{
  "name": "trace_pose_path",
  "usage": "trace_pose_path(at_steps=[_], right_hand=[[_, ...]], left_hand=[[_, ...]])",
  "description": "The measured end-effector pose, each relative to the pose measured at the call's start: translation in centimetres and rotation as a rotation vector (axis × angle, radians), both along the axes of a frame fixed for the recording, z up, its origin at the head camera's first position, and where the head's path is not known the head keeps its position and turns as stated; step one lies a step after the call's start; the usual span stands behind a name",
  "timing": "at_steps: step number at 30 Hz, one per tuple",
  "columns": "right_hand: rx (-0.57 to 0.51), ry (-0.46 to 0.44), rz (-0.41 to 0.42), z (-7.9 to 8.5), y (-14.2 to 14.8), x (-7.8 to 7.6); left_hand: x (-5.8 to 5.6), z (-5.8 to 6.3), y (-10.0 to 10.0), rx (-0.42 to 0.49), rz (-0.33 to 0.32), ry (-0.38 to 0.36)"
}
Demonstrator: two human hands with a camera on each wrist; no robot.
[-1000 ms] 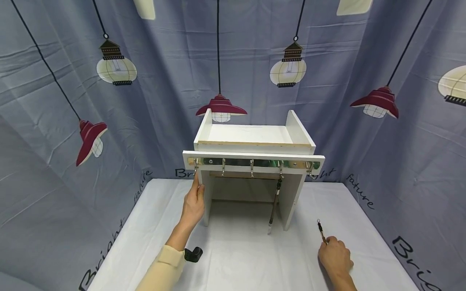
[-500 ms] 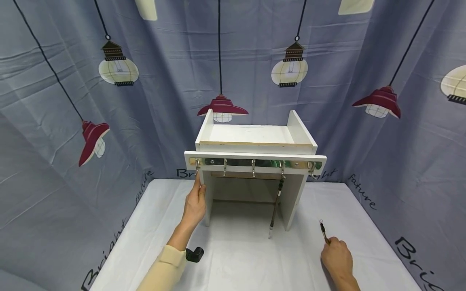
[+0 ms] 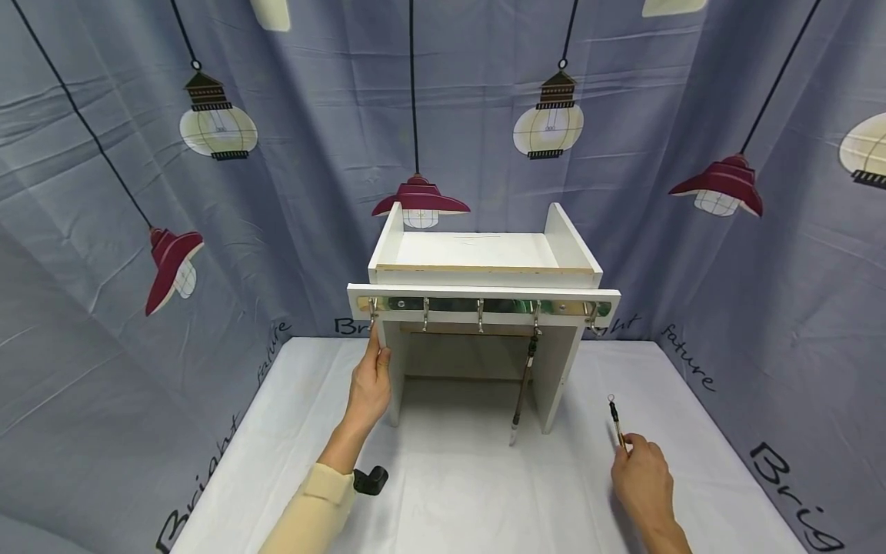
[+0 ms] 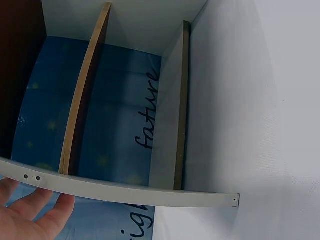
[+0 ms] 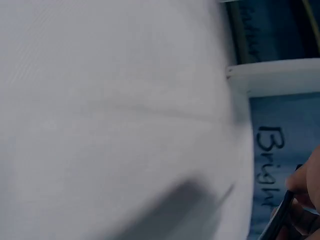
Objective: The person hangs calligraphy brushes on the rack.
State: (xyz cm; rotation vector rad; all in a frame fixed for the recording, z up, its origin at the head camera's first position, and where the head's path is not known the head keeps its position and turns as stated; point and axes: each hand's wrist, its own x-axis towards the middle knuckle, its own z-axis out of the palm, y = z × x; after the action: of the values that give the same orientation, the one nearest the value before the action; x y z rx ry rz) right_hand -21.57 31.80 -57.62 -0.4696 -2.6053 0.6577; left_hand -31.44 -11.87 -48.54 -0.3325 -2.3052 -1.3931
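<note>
Fingers of the right hand [image 3: 644,485] curl and pinch a ring-topped brush [image 3: 615,420] over the table's right side [image 3: 692,454]. Since half a second ago it has shifted slightly farther or higher, leaving it nearer the hook rail [image 3: 453,303] but well apart; a similar brush [image 3: 523,388] hangs there, second hook from right. Straight left-hand [image 3: 369,391] fingers touch the rail's left end. The right hand hides the held brush's near end; the right wrist view crops both.

At the right edge, the right hand [image 5: 309,187] pinches a dark stick [image 5: 278,217], which slants in the lower corner. The white bench [image 5: 115,90] fills most of the view and carries a blurred shadow [image 5: 175,212]. Beyond are a white board [image 5: 285,77] and a blue curtain [image 5: 302,120] with black letters [image 5: 270,140].
</note>
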Motion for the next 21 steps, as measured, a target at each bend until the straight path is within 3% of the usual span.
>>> trace_pose_path(at_steps=[21], right_hand=[[0.001,0.340,0.029,8.3,-4.4,2.2]], left_hand=[[-0.1,0.1,-0.1,0.004,0.014,-0.015]])
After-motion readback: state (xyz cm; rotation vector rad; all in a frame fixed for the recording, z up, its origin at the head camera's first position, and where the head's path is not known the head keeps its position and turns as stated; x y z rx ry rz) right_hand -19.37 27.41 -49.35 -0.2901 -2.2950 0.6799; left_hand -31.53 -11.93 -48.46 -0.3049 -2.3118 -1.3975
